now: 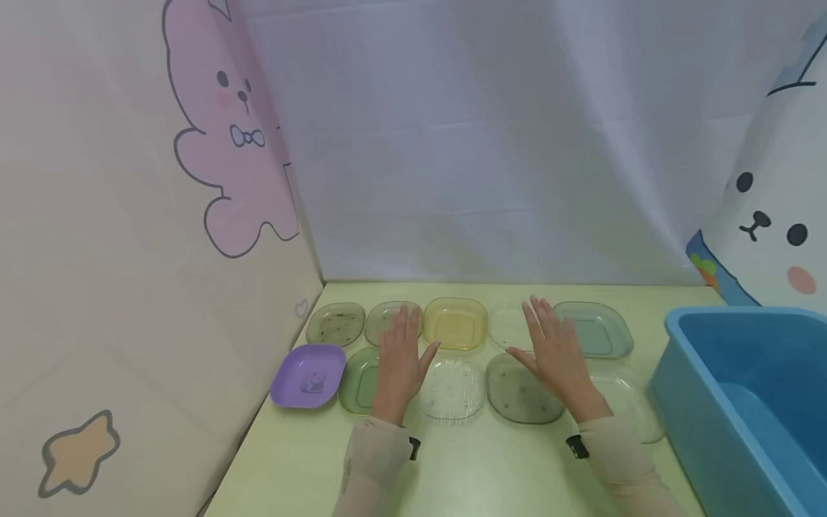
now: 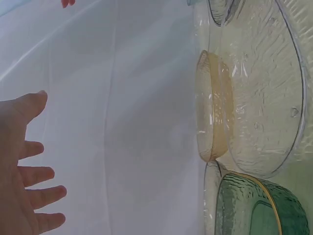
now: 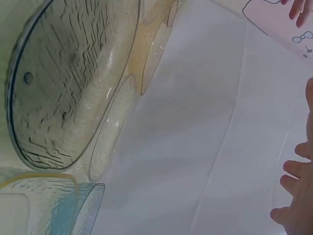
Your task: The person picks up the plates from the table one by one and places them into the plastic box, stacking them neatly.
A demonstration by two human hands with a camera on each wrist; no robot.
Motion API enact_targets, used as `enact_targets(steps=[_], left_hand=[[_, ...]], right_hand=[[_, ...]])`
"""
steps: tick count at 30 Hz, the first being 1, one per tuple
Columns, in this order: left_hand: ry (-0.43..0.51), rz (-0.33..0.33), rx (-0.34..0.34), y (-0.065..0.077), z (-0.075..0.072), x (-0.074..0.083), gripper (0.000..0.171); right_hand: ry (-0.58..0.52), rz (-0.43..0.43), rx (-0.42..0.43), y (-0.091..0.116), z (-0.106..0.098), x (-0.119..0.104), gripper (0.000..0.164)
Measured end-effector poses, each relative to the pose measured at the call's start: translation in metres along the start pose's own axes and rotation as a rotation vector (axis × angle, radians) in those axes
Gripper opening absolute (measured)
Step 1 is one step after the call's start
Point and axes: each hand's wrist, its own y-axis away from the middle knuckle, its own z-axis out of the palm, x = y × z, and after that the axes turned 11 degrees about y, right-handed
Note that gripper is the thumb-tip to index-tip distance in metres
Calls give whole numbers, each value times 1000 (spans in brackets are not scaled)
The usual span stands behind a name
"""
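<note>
Both hands are held out over two rows of shallow plastic trays, fingers straight and nothing in them. In the head view my left hand (image 1: 399, 362) overlaps the green tray (image 1: 359, 382) and the clear greyish tray (image 1: 381, 322) behind it. My right hand (image 1: 557, 353) overlaps the smoky grey tray (image 1: 520, 391) and a clear tray (image 1: 507, 324). Between the hands lie a yellow tray (image 1: 455, 324) and a clear ribbed tray (image 1: 452, 390). The left wrist view shows the left hand (image 2: 24, 171) with fingers spread, apart from the trays; the right wrist view shows the right hand (image 3: 298, 181) likewise.
At the left end sit a purple tray (image 1: 309, 376) and a dark-flecked clear tray (image 1: 335, 324). A pale blue-green tray (image 1: 594, 330) and a clear tray (image 1: 623, 406) lie at the right. A large blue bin (image 1: 704, 402) stands beside them. White curtains (image 1: 478, 143) close off the back.
</note>
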Motion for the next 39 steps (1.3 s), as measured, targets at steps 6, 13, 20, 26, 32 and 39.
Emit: enact_targets(steps=[6, 13, 20, 26, 32, 39], left_hand=[[-15, 12, 155, 12, -2, -10, 46], [36, -124, 278, 32, -11, -37, 21], [174, -476, 128, 64, -21, -78, 20], [130, -697, 151, 86, -43, -111, 28], [143, -926, 140, 103, -64, -131, 50], [165, -1073, 64, 112, -74, -147, 61]], right_hand=[[-65, -87, 345, 4, 10, -6, 62], [-79, -17, 465, 15, 19, -5, 39], [-107, -7, 420, 24, 24, -9, 15], [-134, 62, 362, 29, 27, -12, 15], [-154, 165, 297, 37, 27, -10, 15], [-184, 345, 112, 45, 25, -5, 21]])
